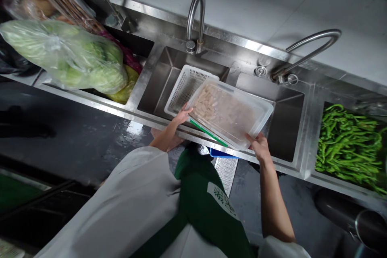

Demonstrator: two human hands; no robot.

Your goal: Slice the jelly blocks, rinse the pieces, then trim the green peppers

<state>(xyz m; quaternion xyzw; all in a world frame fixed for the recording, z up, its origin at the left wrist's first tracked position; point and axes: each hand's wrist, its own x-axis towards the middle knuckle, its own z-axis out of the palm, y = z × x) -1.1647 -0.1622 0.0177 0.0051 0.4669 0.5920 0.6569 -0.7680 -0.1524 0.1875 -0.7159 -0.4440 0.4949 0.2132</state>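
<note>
A translucent plastic container (227,112), rectangular and filled with pale cut pieces in cloudy liquid, is between my two hands over the steel sinks. My left hand (183,115) grips its left end, thumb on top. Around the lower right corner my right hand (257,144) is closed, with its fingertips on the container's surface. A white perforated basket (178,90) sits in the middle sink, partly covered by the container. Beneath the container's near edge shows a green strip (209,133); what it belongs to is hidden.
Bagged leafy green vegetables (75,56) lie over the left sink. Long green peppers (347,145) fill the right sink. Curved taps stand along the back, including a middle tap (202,16) and a right tap (320,42). The sink's front rim (136,117) runs before me.
</note>
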